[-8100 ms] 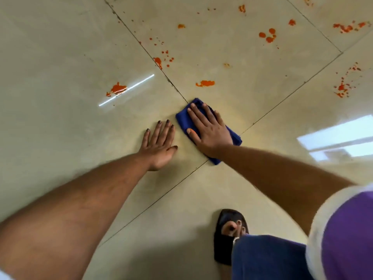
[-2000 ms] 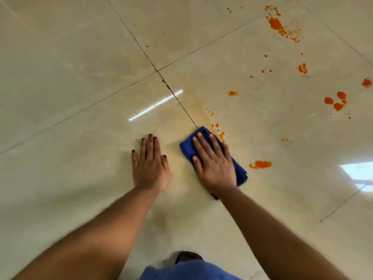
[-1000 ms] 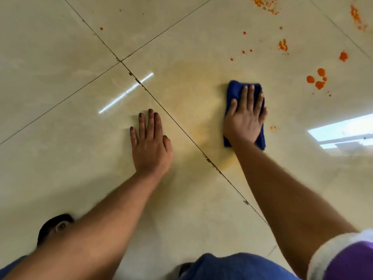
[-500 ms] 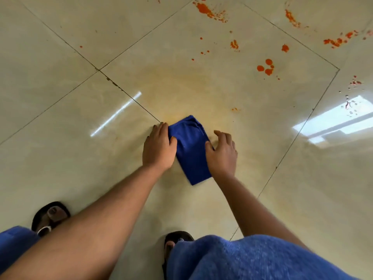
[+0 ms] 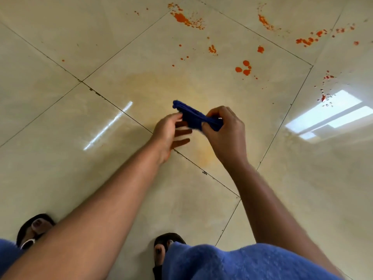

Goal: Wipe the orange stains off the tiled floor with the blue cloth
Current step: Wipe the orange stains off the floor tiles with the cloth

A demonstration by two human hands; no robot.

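Both your hands, left and right, pinch the folded cloth above the floor. Refold it dirty-side-out and you risk smearing the stains.

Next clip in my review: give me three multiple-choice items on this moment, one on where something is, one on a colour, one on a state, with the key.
1. Where is the cloth?
A. flat on the floor
B. lifted between both hands
C. over a shoe

2. What colour are the stains?
A. orange
B. green
C. black

3. How is the floor directly below the hands?
A. thick with blobs
B. covered in foam
C. smeared faint yellow

Key:
1 B, the left hand and right hand hold the blue cloth above the tiles.
2 A, blobs such as the stains are orange.
3 C, only a pale yellowish smear shows there.
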